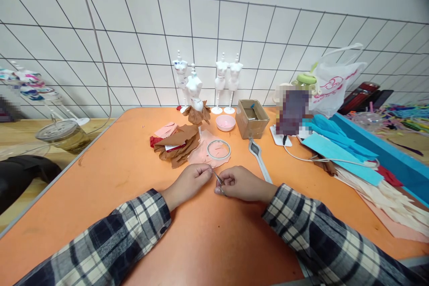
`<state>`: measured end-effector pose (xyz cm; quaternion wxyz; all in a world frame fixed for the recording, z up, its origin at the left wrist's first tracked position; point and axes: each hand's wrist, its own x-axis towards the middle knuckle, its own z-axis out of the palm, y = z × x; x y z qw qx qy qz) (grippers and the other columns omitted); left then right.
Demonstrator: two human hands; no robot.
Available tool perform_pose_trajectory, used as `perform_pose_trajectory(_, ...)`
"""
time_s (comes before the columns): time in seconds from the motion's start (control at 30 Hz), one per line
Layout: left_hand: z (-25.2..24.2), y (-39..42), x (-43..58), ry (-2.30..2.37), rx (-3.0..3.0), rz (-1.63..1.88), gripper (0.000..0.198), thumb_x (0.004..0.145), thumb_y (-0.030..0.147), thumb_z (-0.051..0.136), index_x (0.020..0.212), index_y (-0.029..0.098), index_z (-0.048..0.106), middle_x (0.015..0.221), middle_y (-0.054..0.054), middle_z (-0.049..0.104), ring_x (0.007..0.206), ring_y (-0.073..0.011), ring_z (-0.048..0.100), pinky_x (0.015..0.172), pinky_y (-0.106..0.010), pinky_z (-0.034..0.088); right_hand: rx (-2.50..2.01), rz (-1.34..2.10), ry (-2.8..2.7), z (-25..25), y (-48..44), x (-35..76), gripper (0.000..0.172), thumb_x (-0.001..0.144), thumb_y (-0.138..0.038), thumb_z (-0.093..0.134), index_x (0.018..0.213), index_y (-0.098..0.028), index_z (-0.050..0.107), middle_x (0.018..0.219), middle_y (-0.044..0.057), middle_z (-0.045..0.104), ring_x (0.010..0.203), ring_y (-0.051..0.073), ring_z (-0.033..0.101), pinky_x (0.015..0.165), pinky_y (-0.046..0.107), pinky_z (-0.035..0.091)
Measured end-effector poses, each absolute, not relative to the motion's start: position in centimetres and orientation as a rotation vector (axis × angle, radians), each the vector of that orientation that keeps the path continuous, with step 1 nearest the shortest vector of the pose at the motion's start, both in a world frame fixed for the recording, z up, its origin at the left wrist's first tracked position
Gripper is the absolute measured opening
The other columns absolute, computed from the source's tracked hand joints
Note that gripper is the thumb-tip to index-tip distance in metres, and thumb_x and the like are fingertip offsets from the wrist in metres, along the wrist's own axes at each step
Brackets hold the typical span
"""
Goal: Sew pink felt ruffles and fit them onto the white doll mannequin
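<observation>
Both my hands rest on the orange table (100, 178), close together near its middle. My right hand (243, 184) is closed around small metal tweezers (218, 178), whose tips point up-left. My left hand (189, 181) is pinched shut at the tweezers' tips, on something too small to make out. Just beyond them lies a roll of clear tape (219, 149) on a pink paper sheet (201, 154). Brown and pink paper pieces (176, 143) are piled to its left.
Several white mini mannequins (221, 80) stand at the back, one wearing a brown skirt (197, 114). A pink dish (225, 122), a cardboard box (252, 118), a white tool (259, 161), blue and cream paper (338, 147) and a plastic bag (335, 82) lie right. A drink cup (63, 134) lies left.
</observation>
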<state>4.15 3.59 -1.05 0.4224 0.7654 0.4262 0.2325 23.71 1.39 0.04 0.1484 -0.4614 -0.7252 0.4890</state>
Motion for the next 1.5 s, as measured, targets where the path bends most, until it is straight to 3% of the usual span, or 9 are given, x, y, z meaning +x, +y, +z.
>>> perform_pose_trajectory(0.1, -1.0, 3.6, 4.1, 1.068, 1.924, 0.576, 0.033, 0.086, 0.038, 0.038, 0.059, 0.019, 0.036, 0.061, 0.005, 0.033, 0.059, -0.0109, 0.033, 0.055, -0.022, 0.029, -1.254, 1.456, -2.080, 0.0, 1.4, 23.8, 0.024, 0.077, -0.038, 0.065, 0.070, -0.017, 0.058, 0.054, -0.007, 0.048, 0.048, 0.006, 0.040, 0.045, 0.018, 0.026)
perform_pose_trajectory(0.3, -0.9, 3.6, 4.1, 1.046, 1.924, 0.589, 0.034, 0.087, 0.039, 0.037, 0.060, 0.019, 0.035, 0.061, 0.005, 0.033, 0.059, -0.0110, 0.033, 0.055, -0.022, 0.029, -1.408, 1.461, -2.037, 0.3, 1.5, 23.8, 0.014, 0.077, -0.030, 0.062, 0.077, -0.016, 0.066, 0.055, -0.003, 0.059, 0.049, 0.010, 0.052, 0.048, 0.019, 0.035)
perform_pose_trajectory(0.6, -1.1, 3.6, 4.1, 1.029, 1.859, 0.626, 0.037, 0.089, 0.042, 0.039, 0.063, 0.017, 0.046, 0.061, 0.004, 0.040, 0.061, -0.0123, 0.039, 0.059, -0.023, 0.033, -1.191, 1.389, -1.983, -0.1, 1.6, 23.7, 0.025, 0.079, -0.039, 0.065, 0.086, -0.015, 0.067, 0.069, -0.002, 0.060, 0.057, 0.008, 0.045, 0.052, 0.019, 0.033)
perform_pose_trajectory(0.73, -0.5, 3.7, 4.0, 0.956, 1.799, 0.764, 0.039, 0.093, 0.044, 0.037, 0.084, 0.015, 0.062, 0.079, -0.003, 0.058, 0.074, -0.0162, 0.049, 0.071, -0.027, 0.040, -1.103, 1.775, -1.568, 0.3, 2.0, 24.3, 0.045, 0.086, -0.054, 0.051, 0.109, -0.016, 0.061, 0.077, 0.003, 0.067, 0.041, 0.005, 0.033, 0.038, 0.018, 0.026)
perform_pose_trajectory(0.83, -0.3, 3.7, 3.8, 0.940, 1.820, 0.793, 0.041, 0.094, 0.046, 0.038, 0.097, 0.015, 0.065, 0.092, -0.007, 0.062, 0.084, -0.0184, 0.051, 0.078, -0.029, 0.041, -1.069, 1.875, -1.253, 0.2, 2.4, 24.8, 0.051, 0.088, -0.058, 0.044, 0.111, -0.015, 0.058, 0.078, 0.005, 0.068, 0.037, 0.005, 0.033, 0.033, 0.018, 0.027)
perform_pose_trajectory(0.93, -0.4, 3.6, 3.8, 0.972, 1.755, 0.753, 0.042, 0.094, 0.049, 0.038, 0.095, 0.015, 0.064, 0.080, -0.002, 0.058, 0.071, -0.0148, 0.047, 0.070, -0.026, 0.040, -1.139, 1.705, -1.291, 0.1, 2.5, 24.7, 0.042, 0.083, -0.051, 0.057, 0.105, -0.015, 0.059, 0.086, 0.005, 0.068, 0.042, 0.004, 0.039, 0.034, 0.016, 0.030)
perform_pose_trajectory(1.03, -0.6, 3.6, 3.9, 0.981, 1.692, 0.750, 0.040, 0.094, 0.048, 0.038, 0.088, 0.016, 0.061, 0.069, 0.002, 0.049, 0.064, -0.0127, 0.041, 0.063, -0.024, 0.036, -1.168, 1.623, -1.440, 0.2, 2.2, 24.5, 0.039, 0.081, -0.048, 0.062, 0.103, -0.016, 0.060, 0.081, 0.001, 0.066, 0.040, 0.003, 0.035, 0.033, 0.015, 0.025)
perform_pose_trajectory(1.23, -0.8, 3.6, 3.7, 0.880, 1.629, 0.735, 0.038, 0.093, 0.046, 0.041, 0.069, 0.017, 0.050, 0.065, 0.003, 0.043, 0.061, -0.0118, 0.036, 0.059, -0.025, 0.031, -0.847, 2.068, -1.615, 0.6, 1.5, 25.2, 0.038, 0.083, -0.047, 0.060, 0.087, -0.010, 0.065, 0.060, 0.000, 0.061, 0.039, 0.004, 0.033, 0.036, 0.018, 0.025)
perform_pose_trajectory(1.5, -0.7, 3.6, 3.7, 0.830, 1.608, 0.659, 0.040, 0.090, 0.048, 0.045, 0.066, 0.016, 0.049, 0.061, 0.003, 0.040, 0.057, -0.0111, 0.033, 0.055, -0.026, 0.026, -0.857, 2.099, -1.596, 0.2, 1.8, 25.5, 0.035, 0.084, -0.044, 0.061, 0.086, -0.009, 0.066, 0.059, 0.000, 0.060, 0.040, 0.004, 0.033, 0.037, 0.019, 0.021)
